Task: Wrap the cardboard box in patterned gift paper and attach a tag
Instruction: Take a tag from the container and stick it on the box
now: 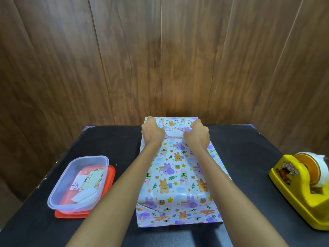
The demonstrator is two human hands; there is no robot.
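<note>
Two bare forearms reach forward from the bottom edge over a black table (249, 175). Between them lies a long rectangular box (178, 175), lengthwise away from the viewer at the table's middle. It is fully covered in glossy white gift paper (178, 214) printed with purple, orange and rainbow figures. The paper's near end is folded down and lies flat on the table.

Left of the box, well apart from it, a clear rectangular plastic container (85, 158) sits on a red plastic lid (110, 177). Inside it lie printed cards (90, 179) and some white slips. At the right edge stands a yellow plastic tape dispenser (293, 191) carrying a roll of clear tape (318, 168) on an orange core.

At the far end of the box top, the left hand (152, 133) and the right hand (196, 134) sit with knuckles up and fingers curled. Each grasps one short end of a small white tag (173, 133) with script lettering and a floral corner. The tag lies across the box top between the hands. Whether it is stuck down cannot be told.

Behind the table rises a wall of brown wood-grain panels (160, 59)
</note>
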